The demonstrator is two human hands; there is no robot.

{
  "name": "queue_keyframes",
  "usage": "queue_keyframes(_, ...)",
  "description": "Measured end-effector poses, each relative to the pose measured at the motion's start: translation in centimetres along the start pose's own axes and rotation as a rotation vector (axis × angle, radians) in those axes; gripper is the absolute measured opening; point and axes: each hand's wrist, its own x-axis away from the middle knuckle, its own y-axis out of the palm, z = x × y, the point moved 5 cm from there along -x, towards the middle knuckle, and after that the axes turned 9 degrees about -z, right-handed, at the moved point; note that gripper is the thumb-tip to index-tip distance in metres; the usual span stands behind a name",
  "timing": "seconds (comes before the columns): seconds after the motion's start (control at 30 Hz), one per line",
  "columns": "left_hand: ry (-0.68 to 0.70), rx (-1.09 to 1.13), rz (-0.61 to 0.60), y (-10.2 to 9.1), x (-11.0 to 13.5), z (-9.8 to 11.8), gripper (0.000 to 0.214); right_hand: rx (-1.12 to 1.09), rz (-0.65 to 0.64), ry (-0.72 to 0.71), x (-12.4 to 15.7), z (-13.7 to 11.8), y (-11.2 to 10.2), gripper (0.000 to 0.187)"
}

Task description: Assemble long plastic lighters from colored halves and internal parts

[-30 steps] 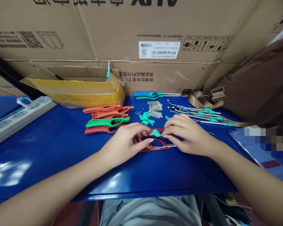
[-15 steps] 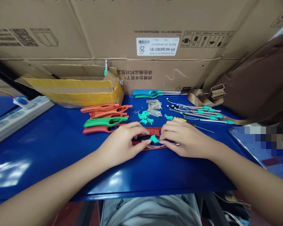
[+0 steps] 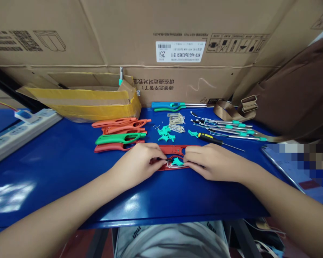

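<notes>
Both hands work over an open red lighter half-shell (image 3: 161,169) on the blue table. My left hand (image 3: 142,159) is closed, thumb and forefinger pinching a small black part (image 3: 166,159) at the shell's left side. Thin white wires (image 3: 174,166) run along the shell. A teal trigger (image 3: 177,162) lies in its middle, its right end at the closed fingertips of my right hand (image 3: 204,159). Just behind, a second red half-shell (image 3: 172,149) lies flat, partly hidden by both hands. The shell's right end is covered by my right hand.
Behind the hands lie loose teal triggers (image 3: 165,133), clear plastic pieces (image 3: 176,122), a screwdriver (image 3: 210,139) and metal lighter tubes with wires (image 3: 239,131). Red and green handles (image 3: 118,138) are stacked left. A taped carton (image 3: 91,105), power strip (image 3: 24,134) and blue lighter (image 3: 174,106) stand farther out.
My left fingers have left the teal trigger and now pinch the black part to its left. My right hand has shifted slightly down, uncovering the screwdriver's handle.
</notes>
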Motion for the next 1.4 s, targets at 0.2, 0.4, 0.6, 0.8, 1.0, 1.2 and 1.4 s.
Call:
queue_keyframes(0.2, 0.006, 0.025, 0.031, 0.3, 0.1, 0.1, 0.013, -0.096, 0.008, 0.032, -0.2, 0.0, 0.5, 0.021)
queue_keyframes(0.4, 0.007, 0.039, 0.044, 0.5, 0.0, 0.2, 0.012, -0.145, -0.018, 0.018, -0.3, 0.1, 0.6, 0.018)
queue_keyframes(0.6, 0.027, 0.054, 0.066, 0.6, 0.0, 0.2, 0.015, -0.167, -0.015, 0.006, -0.4, 0.0, 0.7, 0.018)
queue_keyframes(0.8, 0.024, 0.038, 0.024, 0.8, 0.1, 0.6, 0.02, -0.21, -0.016, 0.002, -0.7, 0.1, 0.8, 0.016)
queue_keyframes(1.0, 0.002, 0.047, -0.019, 0.6, 0.3, 1.2, 0.015, -0.252, -0.024, 0.022, -0.7, 0.3, 0.8, 0.013)
queue_keyframes(1.2, -0.013, 0.066, -0.069, 0.4, 0.3, 1.3, 0.023, -0.274, -0.009, 0.01, -0.7, 0.4, 0.7, 0.015)
queue_keyframes(1.4, -0.011, 0.076, -0.057, 0.5, 0.3, 0.9, 0.025, -0.275, 0.01, -0.01, -0.7, 0.4, 0.6, 0.017)
